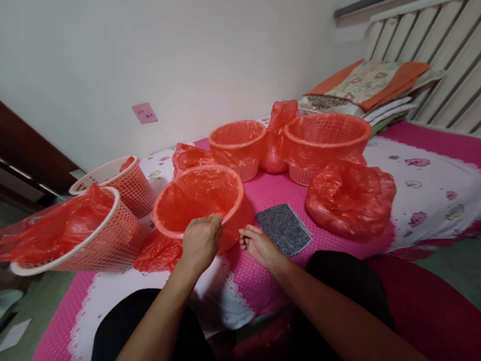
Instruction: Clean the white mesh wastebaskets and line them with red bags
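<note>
In front of me, a round plastic basket (160, 225) is lined with a red plastic bag (199, 191) folded over its rim. My left hand (203, 236) is closed on the bag at the near rim, knuckles up. Just right of the basket, my right hand (255, 244) is held in a pinch beside the bag's outer side. What those fingertips hold, if anything, is too small to make out. A grey cloth (284, 228) lies flat on the bed, right behind my right hand.
Two more bag-covered baskets, one left (238, 140) and one right (327, 135), stand behind. A crumpled red bag (351, 200) sits at right. Two tilted baskets, a front one (121, 243) and a rear one (137, 190), are at left. Folded bedding (369, 85) lies near the headboard.
</note>
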Demonstrator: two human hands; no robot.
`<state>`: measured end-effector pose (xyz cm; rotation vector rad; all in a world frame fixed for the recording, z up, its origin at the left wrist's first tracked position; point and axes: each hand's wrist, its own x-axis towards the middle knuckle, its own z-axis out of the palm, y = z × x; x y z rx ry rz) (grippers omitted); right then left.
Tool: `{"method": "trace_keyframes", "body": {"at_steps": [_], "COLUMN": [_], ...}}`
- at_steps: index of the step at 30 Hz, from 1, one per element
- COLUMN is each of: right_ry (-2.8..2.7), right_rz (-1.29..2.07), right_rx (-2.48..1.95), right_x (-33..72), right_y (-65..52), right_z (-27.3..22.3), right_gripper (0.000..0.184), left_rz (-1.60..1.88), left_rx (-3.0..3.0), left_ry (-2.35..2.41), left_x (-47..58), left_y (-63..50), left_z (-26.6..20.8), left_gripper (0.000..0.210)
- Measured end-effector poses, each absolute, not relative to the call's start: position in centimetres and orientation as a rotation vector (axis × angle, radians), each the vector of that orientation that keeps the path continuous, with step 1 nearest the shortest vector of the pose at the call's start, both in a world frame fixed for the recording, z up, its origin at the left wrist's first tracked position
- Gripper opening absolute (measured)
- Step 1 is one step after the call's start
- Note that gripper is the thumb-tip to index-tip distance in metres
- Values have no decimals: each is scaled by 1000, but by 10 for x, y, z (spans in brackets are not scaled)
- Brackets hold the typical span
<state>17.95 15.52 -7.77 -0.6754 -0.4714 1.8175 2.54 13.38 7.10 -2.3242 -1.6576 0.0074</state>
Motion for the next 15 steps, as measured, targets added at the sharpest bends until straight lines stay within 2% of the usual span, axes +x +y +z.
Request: {"method": "trace_keyframes", "body": {"at_steps": [8, 12, 15], "right_ry": [-431, -349, -369], "right_rz": [1832, 1834, 1780], "right_rx": [-762, -744, -689], "right_x": [184, 193, 197], "right_y": [165, 175, 179], "right_z": [-87, -82, -77], "right_gripper": [13, 25, 26], "left_rz": [23, 41, 47], "left_rx": [-2325, -2328, -2330], "left_ry": [-1642, -1654, -1650], "left_x": [23, 25, 26], "left_y": [134, 133, 133], "left_z": [72, 73, 73], "left_gripper": [26, 25, 26]}}
